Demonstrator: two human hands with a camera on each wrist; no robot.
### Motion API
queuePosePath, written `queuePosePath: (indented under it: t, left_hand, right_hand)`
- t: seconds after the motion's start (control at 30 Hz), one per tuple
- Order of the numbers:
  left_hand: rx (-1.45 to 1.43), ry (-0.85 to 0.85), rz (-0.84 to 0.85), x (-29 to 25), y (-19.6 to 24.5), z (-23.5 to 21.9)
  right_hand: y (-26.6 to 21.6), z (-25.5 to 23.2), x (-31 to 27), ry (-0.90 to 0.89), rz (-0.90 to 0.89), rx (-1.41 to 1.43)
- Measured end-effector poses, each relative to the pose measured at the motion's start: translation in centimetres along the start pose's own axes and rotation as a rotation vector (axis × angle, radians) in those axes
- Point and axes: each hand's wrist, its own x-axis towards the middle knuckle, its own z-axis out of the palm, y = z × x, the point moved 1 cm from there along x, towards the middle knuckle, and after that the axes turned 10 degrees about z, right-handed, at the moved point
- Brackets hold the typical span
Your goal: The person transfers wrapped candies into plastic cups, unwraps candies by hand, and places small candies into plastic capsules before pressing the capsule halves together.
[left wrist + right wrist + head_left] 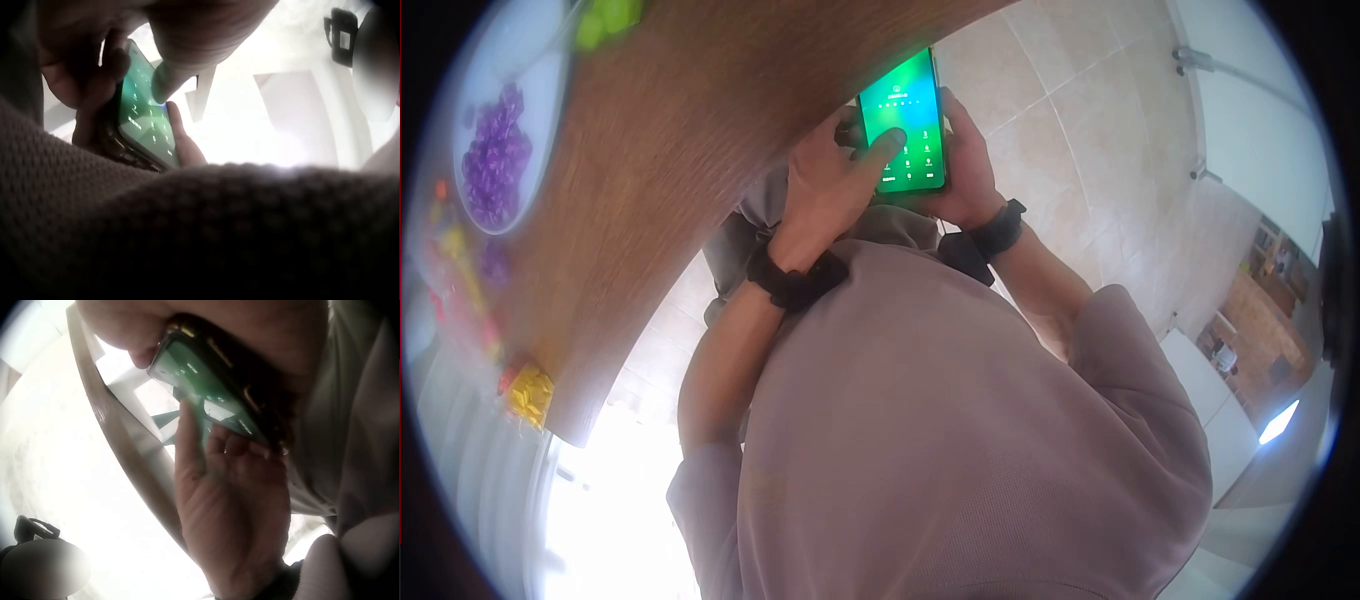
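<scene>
Largest in our head view is the muted mauve short-sleeved top (970,420) we have on, filling the lower middle. The brown wooden desk (660,130) sweeps across the upper left, its curved edge running beside our left arm. Pale floor tiles (1050,130) lie beyond our hands, with a white panel bearing metal handles (1250,90) at the upper right.

On the desk at the far left sits a white dish (530,160) holding purple, glossy pieces (497,160). Bright green pieces (607,22) are near its upper end, and a shiny yellow packet (530,395) lies at the near corner; both are too blurred for us to name further.

Our right hand (968,165) has its grip around the smartphone (908,118), supporting it from the back and right side. Our left hand (832,180) reaches in from the other side, thumb pressed on the screen and fingers curled by the edge; whether that grip also clasps the phone, we cannot tell. The smartphone is tilted just beside the desk edge, above our lap, its lit green-blue screen showing a number keypad. Black bands (780,280) circle both wrists.
</scene>
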Motion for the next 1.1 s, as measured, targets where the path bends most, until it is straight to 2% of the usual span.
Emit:
queuePosePath:
  t: [0.1,0.17,0.23,0.3,0.33,0.4,0.63,0.7,0.73,0.8,0.83,0.9,0.93,1.0,1.1]
  left_hand:
    - [-0.044,0.010,0.011,0.0,-0.7,-0.2]
    - [-0.042,0.015,0.045,0.0,-1.3,-0.2]
    - [-0.237,-0.007,-0.146,0.0,-2.1,-0.1]
    - [-0.288,-0.022,-0.154,0.0,-2.7,-0.2]
    - [-0.337,-0.037,-0.160,0.1,-2.9,-0.3]
    - [-0.319,-0.041,-0.136,0.0,-3.0,-0.3]
    - [-0.305,-0.062,-0.112,-0.2,-2.4,-0.6]
    - [-0.287,-0.069,-0.076,-0.4,-2.5,-0.8]
    - [-0.267,-0.077,-0.036,-0.4,-2.2,-0.9]
    - [-0.285,-0.086,-0.064,-0.6,-1.6,-1.1]
    - [-0.300,-0.096,-0.090,-0.7,-1.5,-1.2]
    - [-0.290,-0.101,-0.056,-0.8,-2.5,-1.0]
    - [-0.279,-0.108,-0.023,-1.0,-2.9,-0.9]
    - [-0.297,-0.110,0.000,-1.1,-3.0,-0.8]
    - [-0.279,-0.133,0.012,-1.5,-2.0,-0.7]
  right_hand:
    - [0.0,0.3,0.0,0.055,-0.011,0.020]
    - [-0.1,-0.1,0.0,0.008,-0.007,0.043]
    - [-0.4,-0.2,-0.1,-0.035,-0.009,0.068]
    - [-0.5,-0.2,-0.2,-0.135,0.028,0.115]
    - [-0.5,0.0,-0.2,-0.134,0.029,0.114]
    - [-0.4,0.4,-0.4,-0.016,0.016,0.065]
    - [-0.2,0.5,-0.7,-0.021,0.004,0.028]
    - [0.0,0.9,-1.3,0.172,-0.594,-1.172]
    - [-0.2,0.5,-1.0,0.172,-0.593,-1.174]
    - [-0.2,-0.4,0.1,-0.019,-0.193,-0.185]
    - [0.0,-0.5,-0.2,-0.018,-0.191,-0.184]
    - [0.1,1.3,-1.1,-0.052,-0.510,-0.799]
    - [0.0,1.2,-1.1,-0.051,-0.507,-0.798]
    - [-0.3,0.9,-0.5,-0.318,0.065,0.212]
    - [-0.1,-0.2,-0.1,-0.241,0.014,0.160]
